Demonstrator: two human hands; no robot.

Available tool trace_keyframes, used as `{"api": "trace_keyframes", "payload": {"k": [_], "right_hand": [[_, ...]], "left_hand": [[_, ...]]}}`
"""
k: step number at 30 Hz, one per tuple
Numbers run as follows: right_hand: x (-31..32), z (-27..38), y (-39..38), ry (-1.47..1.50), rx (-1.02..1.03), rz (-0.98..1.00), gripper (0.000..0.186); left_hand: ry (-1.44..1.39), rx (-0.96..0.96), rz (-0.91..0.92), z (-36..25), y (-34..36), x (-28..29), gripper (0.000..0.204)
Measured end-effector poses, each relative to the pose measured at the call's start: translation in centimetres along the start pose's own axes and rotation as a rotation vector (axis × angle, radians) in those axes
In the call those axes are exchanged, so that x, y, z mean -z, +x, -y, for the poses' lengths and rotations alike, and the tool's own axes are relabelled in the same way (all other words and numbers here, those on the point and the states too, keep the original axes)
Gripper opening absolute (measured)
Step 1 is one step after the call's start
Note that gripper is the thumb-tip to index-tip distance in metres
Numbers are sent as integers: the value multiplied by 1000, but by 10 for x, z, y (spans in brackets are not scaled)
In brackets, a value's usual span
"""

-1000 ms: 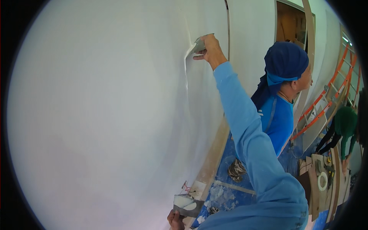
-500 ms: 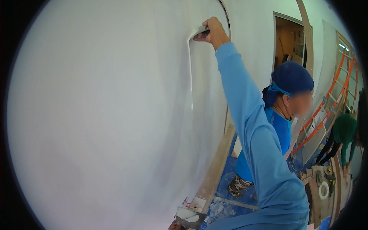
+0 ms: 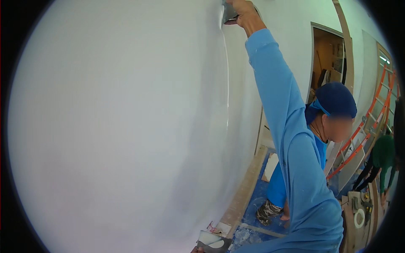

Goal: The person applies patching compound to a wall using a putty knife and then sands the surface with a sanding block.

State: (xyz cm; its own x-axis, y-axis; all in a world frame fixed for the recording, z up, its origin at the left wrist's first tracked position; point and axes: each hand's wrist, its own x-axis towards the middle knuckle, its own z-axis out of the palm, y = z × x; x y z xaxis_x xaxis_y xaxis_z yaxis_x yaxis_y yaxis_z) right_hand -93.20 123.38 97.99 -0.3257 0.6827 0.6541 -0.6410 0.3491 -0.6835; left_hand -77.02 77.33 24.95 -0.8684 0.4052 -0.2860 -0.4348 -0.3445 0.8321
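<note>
Right grip (image 3: 247,10) is pinching a grey scraper (image 3: 229,13) high on the white wall (image 3: 126,126), seemingly mid-smoothing.

The scraper is meeting the upper end of a raised white line (image 3: 228,84), though the picture's top edge is cropping the contact, so blade angle is hard to judge. The next move is probably calling for light, even pressure along that line. The left grip (image 3: 197,250), partly cut off, is pinching a second blade (image 3: 224,244) carrying white paste (image 3: 217,244) low beside the wall. Farther out, the blue sleeve (image 3: 276,80) is partly hiding a co-worker (image 3: 336,99).
</note>
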Motion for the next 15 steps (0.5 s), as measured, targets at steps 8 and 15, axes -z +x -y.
{"api": "trace_keyframes", "payload": {"k": [8,15], "right_hand": [[23,-8,-86,-383,424,362,25],[151,-102,-228,-123,250,304,26]], "left_hand": [[-117,132,116,-30,-17,-44,22],[-135,-20,300,-67,-1,-83,44]]}}
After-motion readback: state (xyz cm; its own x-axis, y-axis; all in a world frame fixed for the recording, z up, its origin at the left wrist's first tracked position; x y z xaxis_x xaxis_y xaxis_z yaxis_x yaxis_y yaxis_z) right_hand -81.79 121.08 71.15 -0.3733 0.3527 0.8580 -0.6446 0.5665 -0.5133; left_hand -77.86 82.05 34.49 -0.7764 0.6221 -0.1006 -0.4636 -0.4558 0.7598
